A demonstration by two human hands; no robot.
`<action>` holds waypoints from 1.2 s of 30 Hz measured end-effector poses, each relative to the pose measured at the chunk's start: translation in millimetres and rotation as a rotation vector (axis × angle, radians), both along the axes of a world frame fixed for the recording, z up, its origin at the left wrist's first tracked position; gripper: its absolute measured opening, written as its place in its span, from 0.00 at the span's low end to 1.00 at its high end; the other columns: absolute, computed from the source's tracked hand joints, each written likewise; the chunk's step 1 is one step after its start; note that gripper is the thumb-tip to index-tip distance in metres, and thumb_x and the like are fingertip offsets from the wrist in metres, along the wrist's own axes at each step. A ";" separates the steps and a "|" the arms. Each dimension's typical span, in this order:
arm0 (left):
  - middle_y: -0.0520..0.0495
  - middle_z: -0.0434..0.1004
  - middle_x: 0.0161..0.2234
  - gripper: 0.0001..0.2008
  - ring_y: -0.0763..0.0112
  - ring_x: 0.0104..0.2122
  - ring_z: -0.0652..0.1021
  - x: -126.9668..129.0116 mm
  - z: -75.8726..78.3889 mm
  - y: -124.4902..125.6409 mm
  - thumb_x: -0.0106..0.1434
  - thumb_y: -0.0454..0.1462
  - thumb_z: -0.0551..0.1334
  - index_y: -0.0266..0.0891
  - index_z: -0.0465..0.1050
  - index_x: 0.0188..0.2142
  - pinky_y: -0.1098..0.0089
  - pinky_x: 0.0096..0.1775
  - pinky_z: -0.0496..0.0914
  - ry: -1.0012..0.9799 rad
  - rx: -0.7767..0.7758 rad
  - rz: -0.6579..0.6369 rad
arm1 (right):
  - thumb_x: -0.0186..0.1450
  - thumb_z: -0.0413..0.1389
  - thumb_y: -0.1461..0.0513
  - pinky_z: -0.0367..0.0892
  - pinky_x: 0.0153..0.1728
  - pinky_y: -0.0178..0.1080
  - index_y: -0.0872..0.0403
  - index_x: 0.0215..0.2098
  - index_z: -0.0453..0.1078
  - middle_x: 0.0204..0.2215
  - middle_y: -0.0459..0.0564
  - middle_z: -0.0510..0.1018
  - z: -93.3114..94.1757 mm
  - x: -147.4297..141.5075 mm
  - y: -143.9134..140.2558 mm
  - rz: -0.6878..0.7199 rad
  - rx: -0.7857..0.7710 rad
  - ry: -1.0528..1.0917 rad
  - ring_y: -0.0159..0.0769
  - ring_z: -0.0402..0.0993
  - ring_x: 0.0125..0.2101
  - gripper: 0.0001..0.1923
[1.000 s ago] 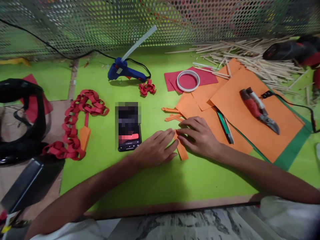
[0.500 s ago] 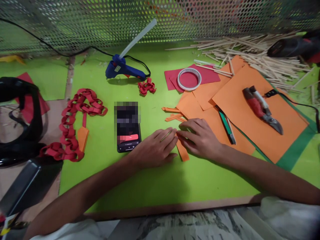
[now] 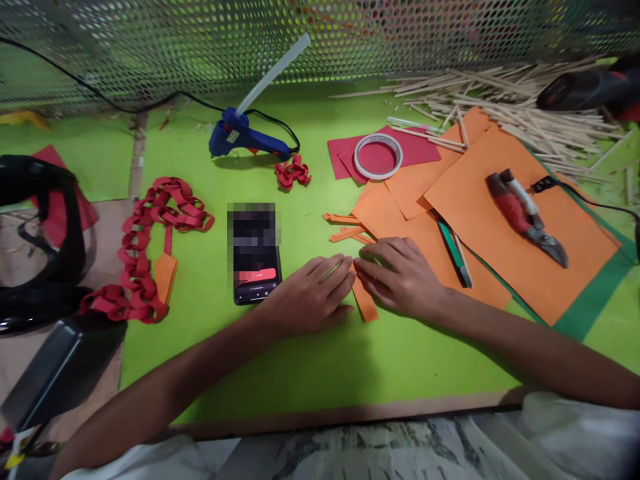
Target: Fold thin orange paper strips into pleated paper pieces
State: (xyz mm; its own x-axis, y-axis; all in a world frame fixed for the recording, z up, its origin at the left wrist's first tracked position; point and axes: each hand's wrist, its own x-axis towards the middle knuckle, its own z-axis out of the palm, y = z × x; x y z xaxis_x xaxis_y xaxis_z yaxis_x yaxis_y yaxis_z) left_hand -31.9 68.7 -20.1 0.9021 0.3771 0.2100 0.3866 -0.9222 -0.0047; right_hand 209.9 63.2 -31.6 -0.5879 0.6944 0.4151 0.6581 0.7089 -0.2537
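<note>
An orange paper strip [image 3: 365,300] lies on the green tabletop, its upper end hidden under my fingertips. From the left, my left hand [image 3: 314,293] presses that end with its fingers bent together. My right hand [image 3: 397,273] meets it from the other side, fingers curled and pinching the same strip. Just beyond my hands are several narrow folded orange strips [image 3: 345,233]. A phone [image 3: 257,277] lies left of my left hand, its screen partly blurred out. Orange paper sheets [image 3: 390,207] spread behind my right hand, with a green cutter knife [image 3: 454,253] on them.
A red paper chain [image 3: 137,247] lies at left, near a black strap-like object [image 3: 75,220] and a black box [image 3: 65,367]. Behind are a blue glue gun [image 3: 250,139], a tape roll [image 3: 379,156] and many thin wooden sticks [image 3: 540,127]. Red-handled pruning shears [image 3: 525,217] rest on orange paper.
Both hands stay almost still on the orange paper strip. Only a very slight shift of the whole view shows.
</note>
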 end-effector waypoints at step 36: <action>0.29 0.72 0.59 0.25 0.49 0.56 0.74 1.4 3.4 1.2 0.74 0.47 0.53 0.26 0.68 0.58 0.54 0.52 0.71 0.023 0.002 0.007 | 0.68 0.58 0.61 0.61 0.37 0.44 0.56 0.47 0.72 0.42 0.54 0.79 -0.6 1.7 -2.7 0.024 0.141 -0.153 0.42 0.69 0.42 0.10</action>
State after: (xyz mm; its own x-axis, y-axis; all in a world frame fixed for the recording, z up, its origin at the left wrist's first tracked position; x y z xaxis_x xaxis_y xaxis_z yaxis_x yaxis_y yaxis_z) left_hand -30.5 69.8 -16.8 0.9042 0.3825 0.1901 0.3924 -0.9197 -0.0156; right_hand 211.6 60.5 -32.2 -0.6674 0.6209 0.4112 0.6639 0.7462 -0.0493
